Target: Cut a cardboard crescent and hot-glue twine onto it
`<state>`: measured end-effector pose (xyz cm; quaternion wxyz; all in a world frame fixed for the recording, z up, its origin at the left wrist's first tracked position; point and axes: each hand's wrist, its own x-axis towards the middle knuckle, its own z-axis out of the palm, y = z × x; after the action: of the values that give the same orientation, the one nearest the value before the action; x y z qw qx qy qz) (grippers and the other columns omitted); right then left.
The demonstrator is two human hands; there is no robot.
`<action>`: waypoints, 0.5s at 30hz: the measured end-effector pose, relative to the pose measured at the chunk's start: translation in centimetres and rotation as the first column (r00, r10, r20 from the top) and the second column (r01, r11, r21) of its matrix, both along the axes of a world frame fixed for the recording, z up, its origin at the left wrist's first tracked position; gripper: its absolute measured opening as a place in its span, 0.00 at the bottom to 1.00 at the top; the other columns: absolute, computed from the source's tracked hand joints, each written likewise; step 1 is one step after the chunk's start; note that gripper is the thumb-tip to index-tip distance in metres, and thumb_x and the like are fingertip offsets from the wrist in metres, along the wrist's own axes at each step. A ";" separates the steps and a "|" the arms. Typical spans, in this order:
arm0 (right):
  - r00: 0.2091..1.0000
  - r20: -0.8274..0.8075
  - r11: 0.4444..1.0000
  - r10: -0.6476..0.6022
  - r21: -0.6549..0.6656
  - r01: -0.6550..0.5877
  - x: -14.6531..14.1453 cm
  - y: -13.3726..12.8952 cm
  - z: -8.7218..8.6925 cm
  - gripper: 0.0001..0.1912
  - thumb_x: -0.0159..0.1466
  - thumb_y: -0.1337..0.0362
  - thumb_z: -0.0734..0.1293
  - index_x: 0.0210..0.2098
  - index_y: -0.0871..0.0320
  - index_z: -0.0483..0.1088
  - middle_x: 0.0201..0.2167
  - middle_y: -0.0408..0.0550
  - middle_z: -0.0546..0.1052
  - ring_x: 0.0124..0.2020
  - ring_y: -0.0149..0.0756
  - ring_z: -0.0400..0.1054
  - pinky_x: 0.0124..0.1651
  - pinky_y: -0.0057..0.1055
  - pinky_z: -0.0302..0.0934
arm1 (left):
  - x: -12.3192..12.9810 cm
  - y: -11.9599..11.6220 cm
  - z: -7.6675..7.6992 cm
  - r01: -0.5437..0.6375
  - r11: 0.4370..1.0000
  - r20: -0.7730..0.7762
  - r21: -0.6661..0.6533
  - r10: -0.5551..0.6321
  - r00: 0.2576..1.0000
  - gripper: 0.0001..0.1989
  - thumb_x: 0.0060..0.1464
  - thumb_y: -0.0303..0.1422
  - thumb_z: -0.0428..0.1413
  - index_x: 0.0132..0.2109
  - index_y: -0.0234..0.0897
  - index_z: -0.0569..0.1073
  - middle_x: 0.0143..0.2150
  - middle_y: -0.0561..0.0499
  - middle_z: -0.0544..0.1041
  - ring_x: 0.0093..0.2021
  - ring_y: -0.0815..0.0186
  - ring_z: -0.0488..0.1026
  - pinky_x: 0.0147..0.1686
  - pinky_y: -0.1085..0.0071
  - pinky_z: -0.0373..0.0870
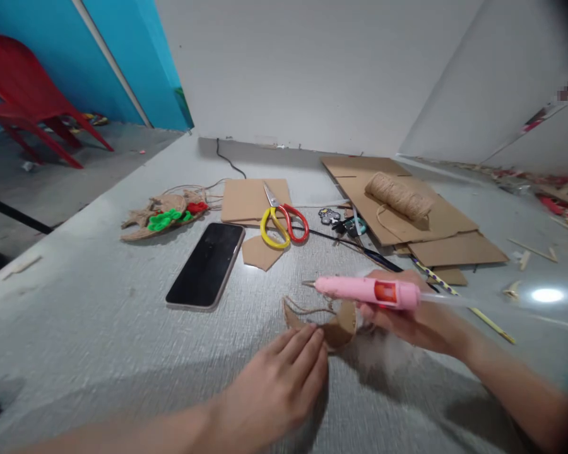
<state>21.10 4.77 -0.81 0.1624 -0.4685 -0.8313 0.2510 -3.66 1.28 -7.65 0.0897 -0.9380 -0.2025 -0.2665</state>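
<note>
A pink glue gun is held in my right hand, its metal nozzle pointing left above the table. Below the nozzle lies a curved cardboard piece with twine along its edge. My left hand has its fingers together, their tips on the left part of that piece. A loose strand of twine runs over the piece's top. My right fingertips come near its right end; whether they touch it I cannot tell.
A phone, scissors and a small cardboard scrap lie ahead. Farther left is a twine-covered craft piece with green and red parts. A twine roll rests on cardboard sheets at the right.
</note>
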 end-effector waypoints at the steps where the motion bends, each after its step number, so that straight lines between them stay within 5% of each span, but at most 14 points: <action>1: 0.999 0.034 1.000 0.000 -0.008 0.000 -0.1 -0.1 -0.1 0.15 0.66 0.54 0.62 0.29 0.57 0.66 0.23 0.40 0.68 0.24 0.29 0.60 0.28 0.26 0.53 | -0.2 -0.2 0.0 -0.029 1.000 -0.003 0.006 0.029 1.000 0.18 0.64 0.24 0.41 0.48 0.28 0.74 0.49 0.44 0.79 0.51 0.59 0.75 0.50 0.64 0.69; 6: 0.995 0.093 0.994 -0.023 -0.107 0.033 -1.0 -0.5 -0.2 0.18 0.65 0.50 0.61 0.27 0.57 0.66 0.23 0.41 0.70 0.23 0.29 0.61 0.27 0.27 0.53 | -1.2 -1.2 0.1 -0.286 0.958 -0.122 -0.028 0.281 0.952 0.24 0.66 0.43 0.44 0.51 0.28 0.74 0.54 0.42 0.76 0.56 0.56 0.70 0.57 0.60 0.58; 11: 0.991 0.136 0.996 0.004 -0.088 0.009 -1.6 -0.4 -0.2 0.17 0.66 0.54 0.61 0.26 0.57 0.66 0.21 0.42 0.70 0.22 0.30 0.62 0.27 0.28 0.53 | -1.1 -1.6 -0.1 -0.194 0.981 -0.126 -0.015 0.190 0.974 0.30 0.64 0.52 0.43 0.49 0.31 0.76 0.52 0.46 0.78 0.55 0.58 0.69 0.56 0.61 0.55; 15: 0.983 0.181 0.991 0.026 -0.136 -0.001 -1.5 -0.6 -0.5 0.16 0.65 0.54 0.62 0.26 0.56 0.65 0.22 0.43 0.70 0.22 0.31 0.61 0.26 0.28 0.52 | -1.2 -2.0 -0.4 -0.155 0.988 -0.162 0.013 0.155 0.975 0.27 0.65 0.49 0.42 0.50 0.34 0.76 0.53 0.49 0.77 0.55 0.58 0.67 0.54 0.62 0.57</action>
<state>19.62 4.20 -1.31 0.0519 -0.4938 -0.8269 0.2639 -4.82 -0.69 -8.00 0.1266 -0.9380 -0.2669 -0.1813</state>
